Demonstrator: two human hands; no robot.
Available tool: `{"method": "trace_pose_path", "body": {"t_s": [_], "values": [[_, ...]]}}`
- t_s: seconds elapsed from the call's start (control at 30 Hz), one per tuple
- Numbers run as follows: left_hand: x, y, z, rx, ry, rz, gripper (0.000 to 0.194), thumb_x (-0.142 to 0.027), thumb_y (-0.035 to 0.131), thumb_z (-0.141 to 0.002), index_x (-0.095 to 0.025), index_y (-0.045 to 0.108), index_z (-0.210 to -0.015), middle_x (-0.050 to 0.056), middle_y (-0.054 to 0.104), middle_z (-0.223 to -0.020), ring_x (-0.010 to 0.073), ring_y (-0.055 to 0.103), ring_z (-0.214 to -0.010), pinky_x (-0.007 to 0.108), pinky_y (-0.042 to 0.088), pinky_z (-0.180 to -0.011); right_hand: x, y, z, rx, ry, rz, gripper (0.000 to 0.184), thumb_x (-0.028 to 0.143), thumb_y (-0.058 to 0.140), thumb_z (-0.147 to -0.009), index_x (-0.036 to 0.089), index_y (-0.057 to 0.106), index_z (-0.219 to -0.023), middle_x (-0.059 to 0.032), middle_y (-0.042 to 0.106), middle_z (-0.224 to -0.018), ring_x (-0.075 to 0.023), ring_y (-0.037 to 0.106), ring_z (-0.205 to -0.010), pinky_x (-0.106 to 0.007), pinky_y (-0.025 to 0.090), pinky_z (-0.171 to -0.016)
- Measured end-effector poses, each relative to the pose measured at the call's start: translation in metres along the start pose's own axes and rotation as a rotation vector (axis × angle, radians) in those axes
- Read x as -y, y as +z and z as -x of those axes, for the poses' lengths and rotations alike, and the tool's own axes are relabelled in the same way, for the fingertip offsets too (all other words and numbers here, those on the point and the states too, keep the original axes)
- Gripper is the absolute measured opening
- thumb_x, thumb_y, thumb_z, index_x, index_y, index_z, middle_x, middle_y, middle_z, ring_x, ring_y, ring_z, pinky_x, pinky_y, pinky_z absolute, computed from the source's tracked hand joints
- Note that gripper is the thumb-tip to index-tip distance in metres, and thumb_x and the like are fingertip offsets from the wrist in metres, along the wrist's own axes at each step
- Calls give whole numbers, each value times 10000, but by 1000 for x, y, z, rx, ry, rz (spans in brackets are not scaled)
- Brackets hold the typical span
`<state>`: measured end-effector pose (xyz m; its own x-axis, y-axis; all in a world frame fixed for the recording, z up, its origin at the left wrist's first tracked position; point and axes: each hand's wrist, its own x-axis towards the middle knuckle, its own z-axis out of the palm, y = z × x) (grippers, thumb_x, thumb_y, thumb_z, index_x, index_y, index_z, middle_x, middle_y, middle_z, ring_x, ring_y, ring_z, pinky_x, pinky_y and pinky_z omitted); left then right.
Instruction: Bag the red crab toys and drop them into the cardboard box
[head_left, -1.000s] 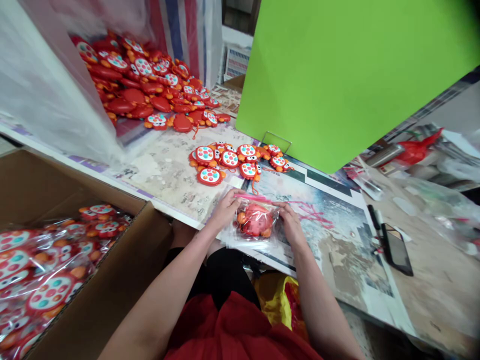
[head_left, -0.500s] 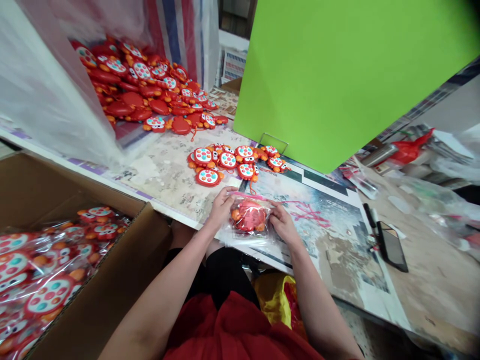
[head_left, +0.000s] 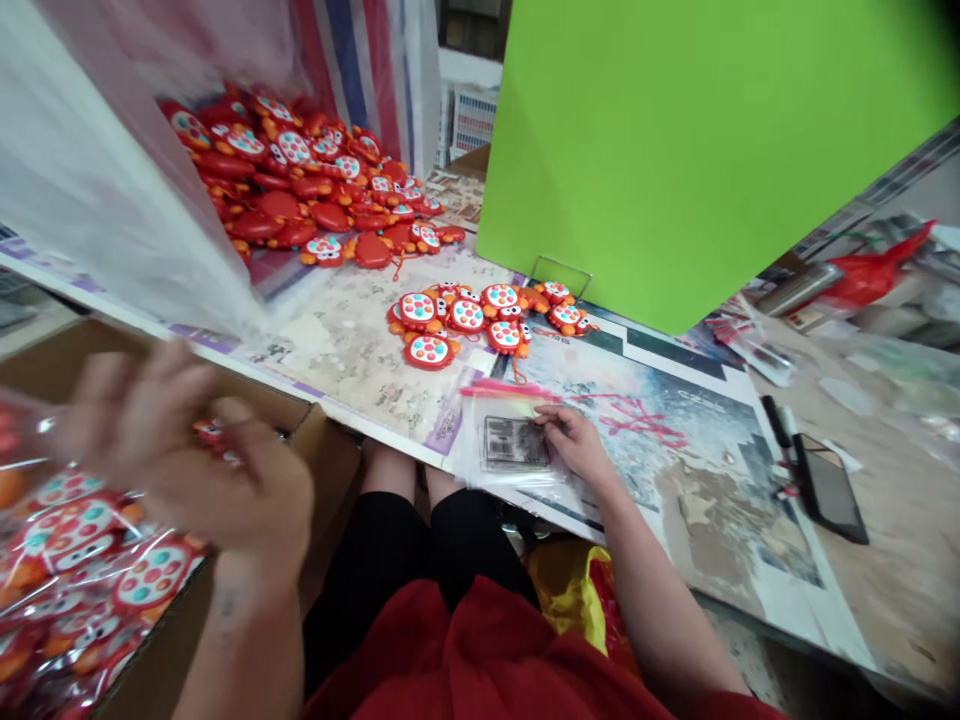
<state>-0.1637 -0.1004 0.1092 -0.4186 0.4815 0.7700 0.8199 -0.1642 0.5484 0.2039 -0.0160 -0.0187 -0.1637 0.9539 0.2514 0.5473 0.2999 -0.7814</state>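
Observation:
My left hand hangs blurred over the cardboard box at my left, above several bagged red crab toys; its fingers are smeared, and a clear bag edge shows beside them. My right hand rests on the table edge, its fingertips pinched at the right side of a stack of clear bags with a barcode label on top. Several loose crab toys lie just beyond the stack.
A big pile of crab toys spills from a plastic sack at the back left. A green board stands behind the loose toys. A phone, a pen and pink strips lie to the right.
The bagged crab toy that both hands held on the stack is gone from it. My left hand has swung left over the box. My right hand stays at the bags.

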Motion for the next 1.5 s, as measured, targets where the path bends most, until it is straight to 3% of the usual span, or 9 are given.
{"method": "trace_pose_path", "body": {"t_s": [0.07, 0.27, 0.4, 0.7, 0.8, 0.97, 1.13, 1.3, 1.5], "values": [[-21, 28, 13, 109, 245, 16, 224, -230, 455, -956, -214, 558, -1155, 60, 627, -1236, 255, 493, -1291, 524, 304, -1170, -2, 0, 0, -1, 1, -15, 350, 193, 527, -780, 243, 723, -1066, -39, 755, -888, -223, 683, -875, -436, 512, -902], [-73, 150, 70, 919, 354, -18, 276, -83, 411, -927, -171, 634, -1063, 122, 665, -1065, 268, 573, -1036, 411, 471, -903, -7, 3, 0, -27, 39, -37, 339, 211, 531, -771, 238, 718, -1052, -41, 746, -895, -217, 680, -871, -430, 517, -891], [-74, 189, 100, 967, 266, -105, 207, -238, 499, -962, -132, 620, -1091, 166, 616, -1118, 320, 543, -1072, 465, 448, -902, -6, 5, 3, -26, 34, -36, 320, 223, 537, -787, 248, 718, -1049, -40, 744, -894, -218, 684, -875, -428, 525, -887], [-63, 193, 113, 912, 417, -32, 193, -168, 426, -978, -144, 604, -1048, 130, 615, -1079, 295, 517, -1082, 457, 411, -956, 20, -12, -67, 34, -163, 279, 354, 186, 530, -811, 255, 716, -1103, -79, 732, -1086, -289, 645, -1047, -486, 463, -987], [-63, 191, 112, 953, 478, 9, 221, -106, 380, -978, -148, 590, -1030, 100, 626, -1005, 258, 535, -1013, 408, 418, -963, 30, 7, -121, 60, -226, 323, 427, 177, 534, -824, 199, 656, -1233, -130, 675, -1210, -305, 590, -1163, -479, 432, -1040], [-61, 193, 113, 992, 470, 35, 227, -115, 378, -983, -156, 582, -1074, 93, 622, -997, 260, 538, -1003, 419, 440, -929, 26, 55, -168, 60, 23, 519, 659, 341, 726, -778, 163, 533, -1382, -214, 494, -1429, -430, 430, -1314, -603, 377, -1048], [-60, 194, 112, 1018, 485, 43, 207, -123, 416, -969, -160, 603, -1048, 110, 604, -1054, 269, 530, -1045, 439, 444, -935, 11, 51, -161, 47, -52, 573, 588, 268, 702, -747, 155, 586, -1312, -217, 556, -1295, -405, 512, -1177, -528, 438, -978], [-61, 190, 110, 1015, 493, 78, 233, -106, 394, -966, -165, 595, -1070, 103, 625, -1105, 270, 536, -1094, 433, 427, -976, -4, -6, -138, -84, 23, 236, 504, 243, 640, -721, 202, 606, -1222, -77, 670, -996, -275, 612, -885, -450, 498, -857], [-60, 189, 108, 1044, 292, 224, 427, -205, 439, -980, -145, 432, -1402, 120, 668, -1108, 279, 575, -1098, 434, 422, -999, 13, -55, -76, -290, -63, -66, 464, 369, 729, -749, 267, 635, -1192, -64, 647, -1191, -265, 601, -1073, -483, 464, -983]]}}
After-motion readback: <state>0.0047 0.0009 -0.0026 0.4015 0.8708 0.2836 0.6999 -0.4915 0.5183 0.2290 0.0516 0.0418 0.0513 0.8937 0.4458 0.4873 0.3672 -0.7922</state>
